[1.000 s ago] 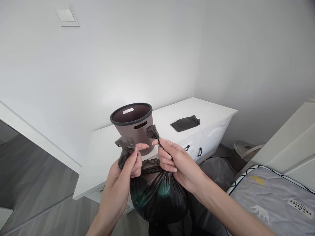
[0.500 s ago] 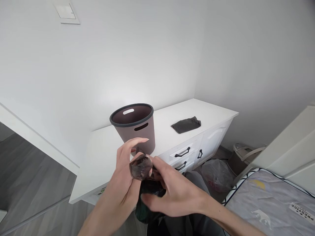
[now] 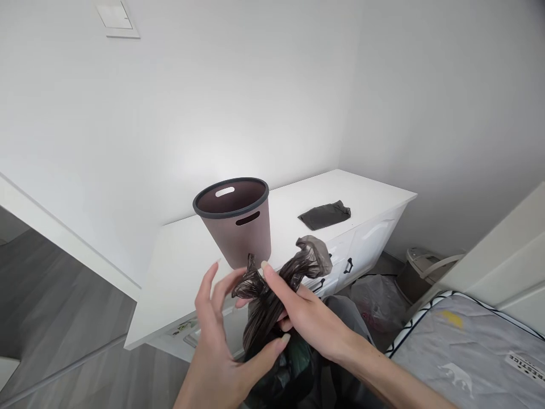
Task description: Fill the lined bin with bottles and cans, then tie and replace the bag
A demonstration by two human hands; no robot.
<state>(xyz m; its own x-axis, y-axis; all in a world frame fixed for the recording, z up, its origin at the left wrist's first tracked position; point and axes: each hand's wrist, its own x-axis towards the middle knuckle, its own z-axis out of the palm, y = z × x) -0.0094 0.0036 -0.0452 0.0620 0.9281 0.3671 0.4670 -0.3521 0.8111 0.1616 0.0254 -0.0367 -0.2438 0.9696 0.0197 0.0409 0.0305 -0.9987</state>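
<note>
A full black plastic rubbish bag (image 3: 272,363) hangs low in front of me, its neck gathered into two twisted ends that stick up. My right hand (image 3: 306,321) pinches the neck where the ends cross, one end curling up to its right. My left hand (image 3: 221,352) has its fingers spread around the other end, thumb against the neck below. A brown round waste bin (image 3: 235,224) with a dark rim stands behind on the white cabinet top (image 3: 179,267), with no liner in it.
A folded dark bag (image 3: 324,215) lies on the cabinet top to the right. The cabinet has drawers with black handles (image 3: 348,265). On the floor beyond sit a clear plastic bag (image 3: 374,295) and a small appliance (image 3: 421,261). A wrapped mattress (image 3: 468,346) is at lower right.
The two bag ends, held apart a second ago, were brought together and crossed. My left hand has loosened and spread its fingers; my right hand now holds the crossing.
</note>
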